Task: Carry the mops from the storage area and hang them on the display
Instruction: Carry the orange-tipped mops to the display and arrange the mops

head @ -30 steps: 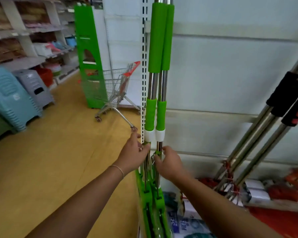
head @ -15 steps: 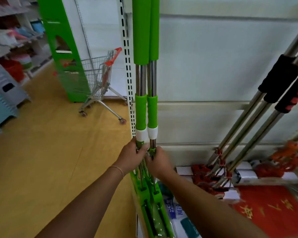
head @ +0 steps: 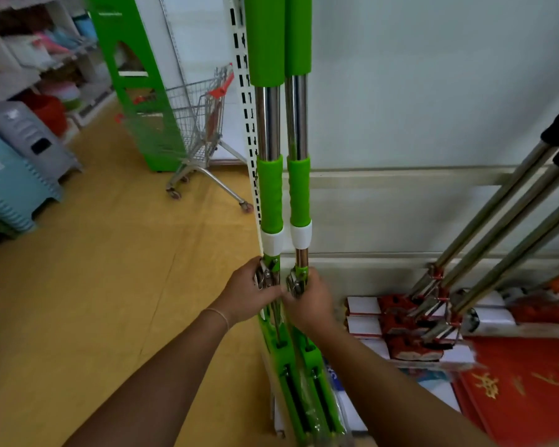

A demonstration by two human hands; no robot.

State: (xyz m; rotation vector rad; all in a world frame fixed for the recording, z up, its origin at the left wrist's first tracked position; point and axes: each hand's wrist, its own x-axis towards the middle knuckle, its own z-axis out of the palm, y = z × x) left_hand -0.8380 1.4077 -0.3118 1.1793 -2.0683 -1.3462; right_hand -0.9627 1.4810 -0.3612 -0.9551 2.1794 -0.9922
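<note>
Now gripping two green mops (head: 283, 195) upright: left hand (head: 249, 293) and right hand (head: 310, 301) fingers wrapping metal joints at six o'clock, steadying poles against slotted upright (head: 243, 101) for hanging.

Two green mops are seen upright side by side against the white wall panel (head: 433, 108). The left mop (head: 270, 191) is gripped just below its white collar by the left hand (head: 250, 293); the right mop (head: 299, 188) is gripped at the same height by the right hand (head: 309, 304). A shopping cart (head: 197, 124) is parked at ten o'clock on the yellow floor (head: 110, 269). Steel-handled mops (head: 484, 246) are leaned at three o'clock.
</note>
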